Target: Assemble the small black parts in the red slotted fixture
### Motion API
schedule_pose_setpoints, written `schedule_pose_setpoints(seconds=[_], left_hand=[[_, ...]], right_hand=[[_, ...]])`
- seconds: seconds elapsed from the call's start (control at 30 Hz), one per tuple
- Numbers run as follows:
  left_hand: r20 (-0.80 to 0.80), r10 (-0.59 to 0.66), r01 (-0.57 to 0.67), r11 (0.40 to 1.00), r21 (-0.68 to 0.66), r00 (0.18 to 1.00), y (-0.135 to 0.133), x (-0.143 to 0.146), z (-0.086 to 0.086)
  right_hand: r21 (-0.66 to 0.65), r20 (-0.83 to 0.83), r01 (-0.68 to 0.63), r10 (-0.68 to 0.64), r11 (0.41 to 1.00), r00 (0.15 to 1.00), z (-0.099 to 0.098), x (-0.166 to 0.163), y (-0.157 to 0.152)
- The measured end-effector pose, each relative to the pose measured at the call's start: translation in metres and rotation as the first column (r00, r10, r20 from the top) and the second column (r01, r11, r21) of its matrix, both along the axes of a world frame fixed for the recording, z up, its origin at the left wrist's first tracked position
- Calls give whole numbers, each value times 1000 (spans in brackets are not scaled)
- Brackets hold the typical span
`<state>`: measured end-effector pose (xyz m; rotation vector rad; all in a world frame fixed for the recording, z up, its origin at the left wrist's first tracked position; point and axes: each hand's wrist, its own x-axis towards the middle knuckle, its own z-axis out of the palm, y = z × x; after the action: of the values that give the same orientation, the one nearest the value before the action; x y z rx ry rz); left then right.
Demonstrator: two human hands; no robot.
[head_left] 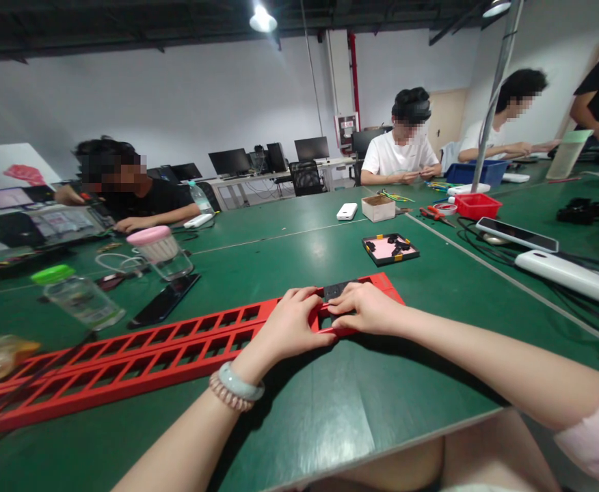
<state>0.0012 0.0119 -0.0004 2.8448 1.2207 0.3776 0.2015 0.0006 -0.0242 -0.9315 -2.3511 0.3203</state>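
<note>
A long red rack (pixel 176 348) of open rectangular slots lies slantwise across the green table (pixel 330 417), and both hands work at its right end. The left hand (pixel 292 324) is closed narrowly on the rack's near rail, thumb and fingers clasping it. The right hand (pixel 366 309) lies just to the right of it, with its fingers bent close over a black piece (pixel 336 290) that sits in a slot near the rack's far rail. Whether those fingers pinch the piece or only press on it cannot be told. Judging from this, the work is seating the black piece in its slot. It goes best if the left hand keeps the rail flat on the table so the long rack cannot pivot, and if the right hand presses evenly on both ends of the piece rather than one corner, so it drops in square. Beyond the rack's right end a small pink tray (pixel 390 248) holds more black parts. Beyond the rack's middle lie a dark phone (pixel 165 301) and two lidded jars. No brand, label or writing can be read on the rack, piece or tray.
</note>
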Motion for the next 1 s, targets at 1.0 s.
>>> schedule_pose_setpoints(seconds=[1.0], left_hand=[[6, 2, -2, 1000, 23, 1000, -1, 2, -1]], right_hand=[[372, 468, -23, -167, 928, 868, 15, -24, -34]])
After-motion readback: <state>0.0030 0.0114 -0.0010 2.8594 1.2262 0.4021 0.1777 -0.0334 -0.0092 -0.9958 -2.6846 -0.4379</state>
